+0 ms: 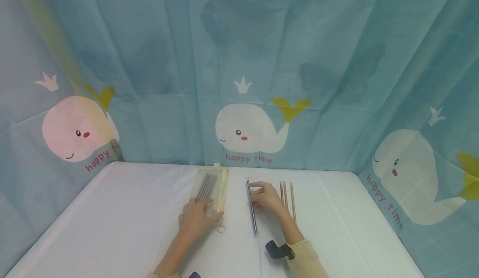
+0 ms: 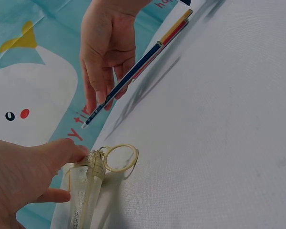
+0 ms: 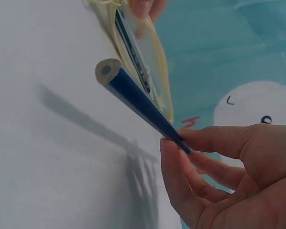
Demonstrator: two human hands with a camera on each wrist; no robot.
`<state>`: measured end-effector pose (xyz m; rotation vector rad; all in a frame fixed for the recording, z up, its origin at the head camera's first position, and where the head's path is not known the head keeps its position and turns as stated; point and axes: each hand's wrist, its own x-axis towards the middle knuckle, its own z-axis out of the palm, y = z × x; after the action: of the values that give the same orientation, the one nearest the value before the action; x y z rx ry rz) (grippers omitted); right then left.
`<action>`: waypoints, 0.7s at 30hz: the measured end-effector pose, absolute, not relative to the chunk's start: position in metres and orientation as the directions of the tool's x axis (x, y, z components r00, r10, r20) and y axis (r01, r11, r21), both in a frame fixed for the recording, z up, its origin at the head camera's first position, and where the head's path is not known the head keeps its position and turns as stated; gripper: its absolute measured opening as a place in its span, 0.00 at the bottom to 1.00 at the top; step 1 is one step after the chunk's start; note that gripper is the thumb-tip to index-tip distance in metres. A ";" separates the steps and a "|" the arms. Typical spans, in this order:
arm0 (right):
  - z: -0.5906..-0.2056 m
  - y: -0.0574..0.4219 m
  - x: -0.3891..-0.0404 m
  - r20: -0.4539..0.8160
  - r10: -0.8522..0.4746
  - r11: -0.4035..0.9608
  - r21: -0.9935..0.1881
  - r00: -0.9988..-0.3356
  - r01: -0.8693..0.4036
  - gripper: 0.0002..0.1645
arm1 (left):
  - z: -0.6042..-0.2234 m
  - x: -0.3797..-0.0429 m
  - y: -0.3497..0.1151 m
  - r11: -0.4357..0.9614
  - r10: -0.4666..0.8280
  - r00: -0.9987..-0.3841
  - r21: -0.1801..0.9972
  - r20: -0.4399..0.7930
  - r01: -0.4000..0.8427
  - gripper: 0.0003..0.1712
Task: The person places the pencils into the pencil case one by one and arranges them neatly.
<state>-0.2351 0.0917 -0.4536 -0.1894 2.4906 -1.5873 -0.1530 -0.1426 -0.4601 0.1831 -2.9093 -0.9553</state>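
A blue pencil (image 1: pixel 253 215) is pinched between the thumb and fingertips of my right hand (image 1: pixel 266 195). Its flat unsharpened end (image 3: pixel 107 71) points at the right wrist camera. To the left lies a see-through pencil pouch (image 1: pixel 221 193) with a cream zipper edge and several pencils (image 1: pixel 207 186) inside. My left hand (image 1: pixel 198 219) holds the pouch near its lower end, thumb at the zipper edge beside a cream ring (image 2: pixel 121 158). In the right wrist view, the mouth of the pouch gapes, showing a dark blue pencil (image 3: pixel 131 50) within.
On the white tablecloth (image 1: pixel 337 228), right of my right hand, lie a red pencil (image 1: pixel 281 190) and two yellow pencils (image 1: pixel 293 203), partly behind the forearm. A blue curtain (image 1: pixel 243 41) with printed whales borders the table at the back and sides.
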 end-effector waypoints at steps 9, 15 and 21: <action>-0.453 0.086 -0.234 -0.077 -0.222 0.425 -0.905 -0.972 -0.025 0.29 | -0.464 -0.154 -0.143 0.803 -0.135 -0.990 0.590 0.049 -0.081 0.37; -0.453 0.080 -0.234 -0.088 -0.245 0.401 -0.916 -0.965 -0.018 0.30 | -0.466 -0.154 -0.144 0.803 -0.134 -0.989 0.592 0.057 -0.074 0.37; -0.456 0.071 -0.238 -0.091 -0.253 0.412 -0.911 -0.963 -0.022 0.29 | -0.465 -0.155 -0.144 0.807 -0.136 -0.989 0.585 0.049 -0.082 0.37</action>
<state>-0.2378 0.0713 -0.4556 -0.2432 2.4518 -1.5773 -0.1551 -0.1442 -0.4655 0.1757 -2.9017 -0.9328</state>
